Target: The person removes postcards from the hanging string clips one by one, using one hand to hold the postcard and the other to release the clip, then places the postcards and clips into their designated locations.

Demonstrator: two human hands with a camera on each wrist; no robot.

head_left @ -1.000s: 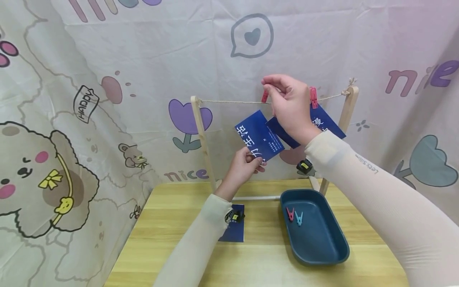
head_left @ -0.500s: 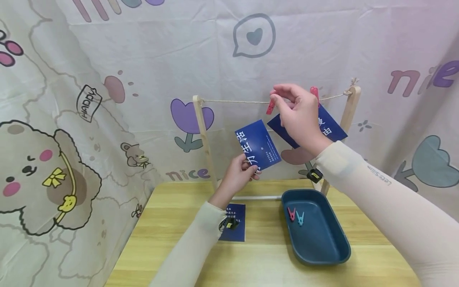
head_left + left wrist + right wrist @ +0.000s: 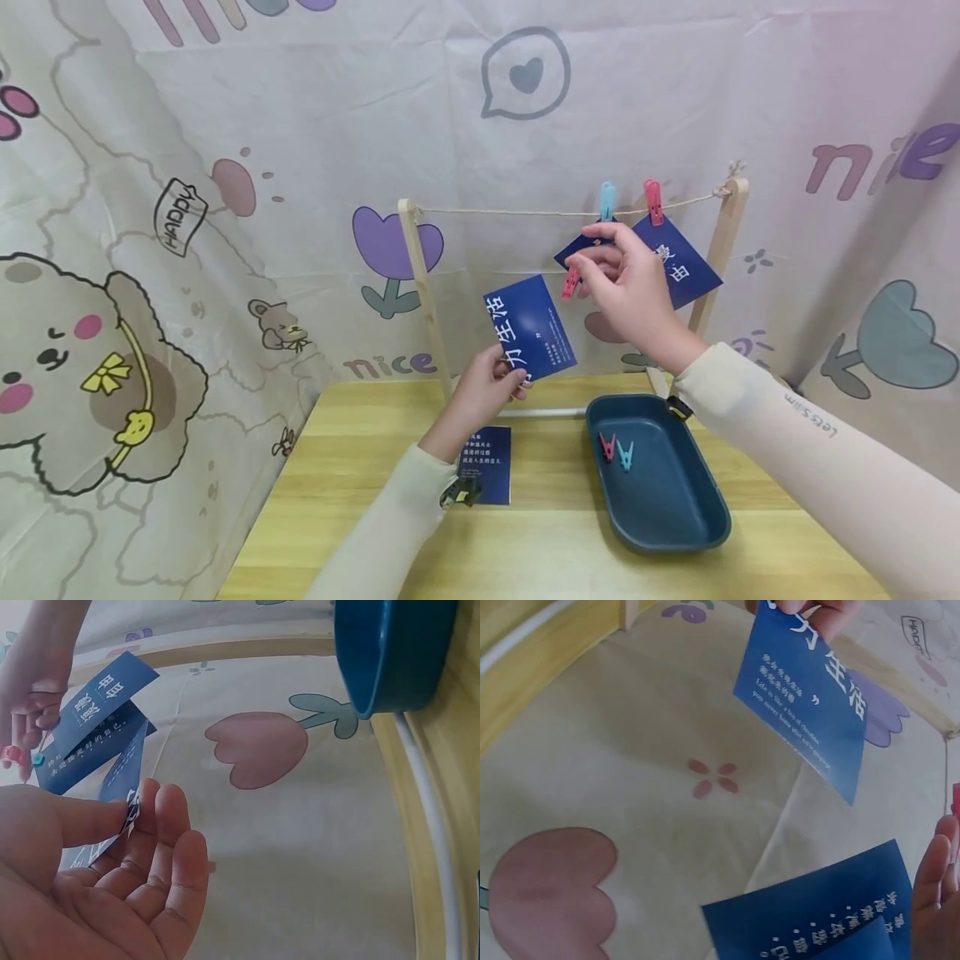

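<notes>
My left hand point(image 3: 483, 387) pinches a blue card point(image 3: 534, 329) with white writing between thumb and fingers, below the rope. In the left wrist view the thumb point(image 3: 97, 823) presses on the card's edge. My right hand point(image 3: 633, 287) pinches a red clothespin point(image 3: 570, 282), just to the right of the held card. Behind that hand, a light blue clothespin point(image 3: 607, 202) holds a second blue card point(image 3: 573, 247) on the rope, partly hidden by the fingers. A red clothespin point(image 3: 653, 202) holds another blue card point(image 3: 686, 267) farther right.
The rope point(image 3: 495, 212) runs between two wooden posts point(image 3: 422, 292). A dark blue tray point(image 3: 660, 492) on the wooden table point(image 3: 360, 467) contains a red clothespin point(image 3: 607, 447) and a light blue clothespin point(image 3: 625, 456). Another blue card point(image 3: 491, 467) lies beside my left wrist.
My right hand has come down from the rope with the red clothespin, uncovering the light blue clothespin. My left hand has lowered its card and shifted slightly left.
</notes>
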